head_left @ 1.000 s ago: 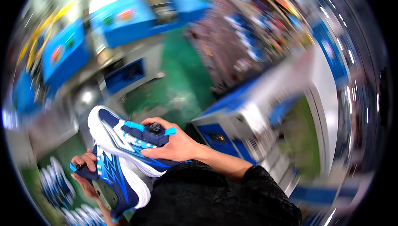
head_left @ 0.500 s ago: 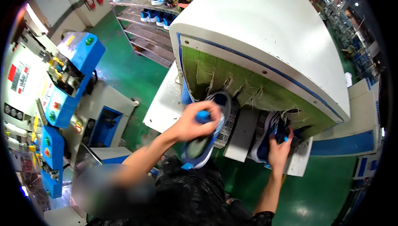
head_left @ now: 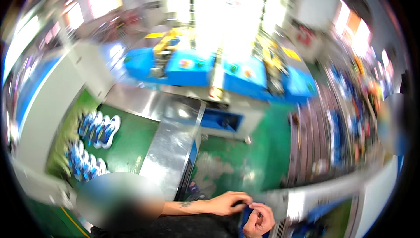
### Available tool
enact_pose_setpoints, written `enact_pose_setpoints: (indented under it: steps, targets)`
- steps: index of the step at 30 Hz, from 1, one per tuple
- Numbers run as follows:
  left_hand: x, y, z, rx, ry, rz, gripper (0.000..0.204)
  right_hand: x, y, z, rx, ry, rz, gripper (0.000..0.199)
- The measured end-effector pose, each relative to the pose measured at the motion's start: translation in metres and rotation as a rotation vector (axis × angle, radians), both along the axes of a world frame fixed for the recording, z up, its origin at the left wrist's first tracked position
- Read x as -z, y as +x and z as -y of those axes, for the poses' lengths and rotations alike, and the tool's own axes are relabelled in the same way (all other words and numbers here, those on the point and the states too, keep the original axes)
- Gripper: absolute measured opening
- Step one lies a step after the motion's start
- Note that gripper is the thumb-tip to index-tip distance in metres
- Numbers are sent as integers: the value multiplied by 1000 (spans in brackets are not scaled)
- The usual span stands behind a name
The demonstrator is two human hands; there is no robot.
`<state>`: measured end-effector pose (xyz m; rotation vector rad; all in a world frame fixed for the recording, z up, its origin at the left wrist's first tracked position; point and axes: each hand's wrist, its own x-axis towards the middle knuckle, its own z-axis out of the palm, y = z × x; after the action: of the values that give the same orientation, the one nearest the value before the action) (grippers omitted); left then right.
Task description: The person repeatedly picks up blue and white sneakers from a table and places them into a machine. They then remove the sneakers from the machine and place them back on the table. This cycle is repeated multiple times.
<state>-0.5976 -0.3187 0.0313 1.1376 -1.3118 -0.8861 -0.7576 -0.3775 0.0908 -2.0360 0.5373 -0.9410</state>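
Note:
At the lower edge, my left hand and my right hand meet over a dark blue shoe. Only a narrow part of that shoe shows; the fingers and the picture's edge cover most of it. My left fingers curl at its far end. The right thumb and fingers are bent together in a pinch against it. Beside my right hand, a white-framed machine opening holds dark and blue shapes, too blurred to name.
Blue-and-white shoes stand in two groups on a green surface at left, beside a fringed green curtain. A steel table lies ahead of me. Beyond it stands a blue machine; at right, a rack holds shoes.
The view has swung to the left, away from the white machine hood. My hands, apart before on two shoes, now meet at one shoe. My right hand has left the shoe by the curtain.

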Motion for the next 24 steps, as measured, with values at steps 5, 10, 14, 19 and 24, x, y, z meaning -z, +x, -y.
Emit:
enact_pose_setpoints:
  steps: [5,10,14,19,24]
  targets:
    - [185,104,-160,-1452,503,4,26,24,164,-2,-145,241,-486,23]
    - [286,89,-335,-2560,1227,139,21,55,407,-105,-1042,180,-724,35]
    - [333,32,-339,-2607,1209,-194,22,158,491,-283,-1705,-311,-847,64]
    - [296,55,-370,-2636,1194,-163,13,267,426,-517,-2298,-775,-382,73]
    - [300,22,-388,-2588,1093,6,10,267,392,-480,-2000,-593,-661,59]
